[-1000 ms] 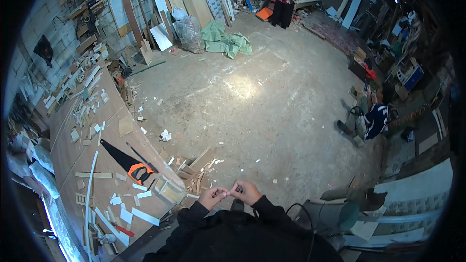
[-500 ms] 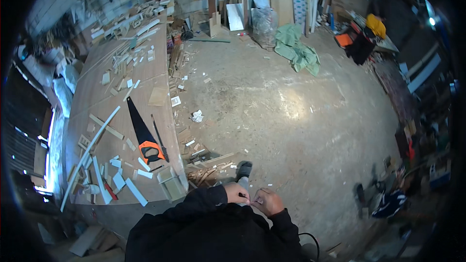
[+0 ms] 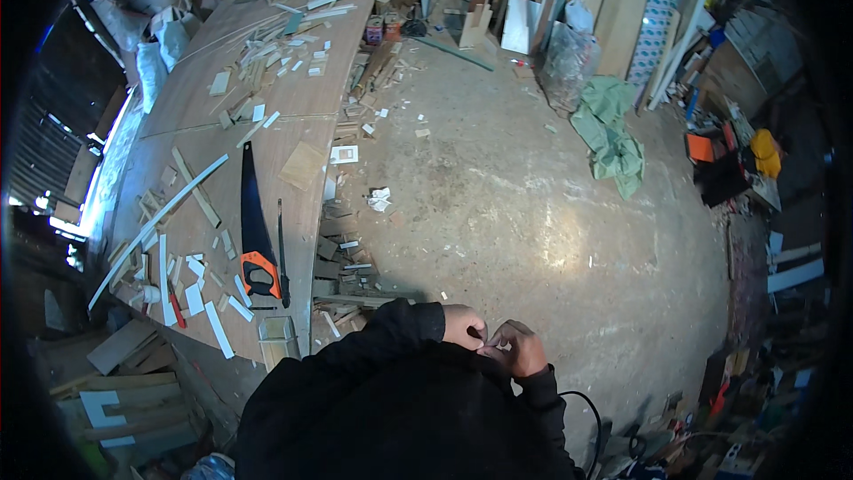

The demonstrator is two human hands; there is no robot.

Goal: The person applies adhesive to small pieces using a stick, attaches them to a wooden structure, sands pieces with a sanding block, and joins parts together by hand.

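Note:
My left hand (image 3: pixel 462 324) and my right hand (image 3: pixel 520 347) meet in front of my dark-clothed torso, both with fingers pinched close together; what lies between them is too small and hidden to name. To their left, the wooden workbench (image 3: pixel 299 213) carries a handsaw (image 3: pixel 260 267) with an orange and black handle, a long thin dark tool (image 3: pixel 281 240) beside it, a red-handled tool (image 3: pixel 176 307), scattered offcuts (image 3: pixel 219 329) and a small open wooden box (image 3: pixel 277 329) near the front corner.
A green tarp (image 3: pixel 609 138), leaning boards (image 3: pixel 606 13) and a clear bag (image 3: pixel 567 71) line the back. At right, a person in yellow (image 3: pixel 764 153) is beside a cluttered table. A black cord (image 3: pixel 586 404) curves by my right arm. Offcuts (image 3: pixel 351 267) litter the floor beside the bench.
My view has swung left toward the bench, so the back wall and the person in yellow sit farther right. My pinched hands stay together and now appear slightly farther right.

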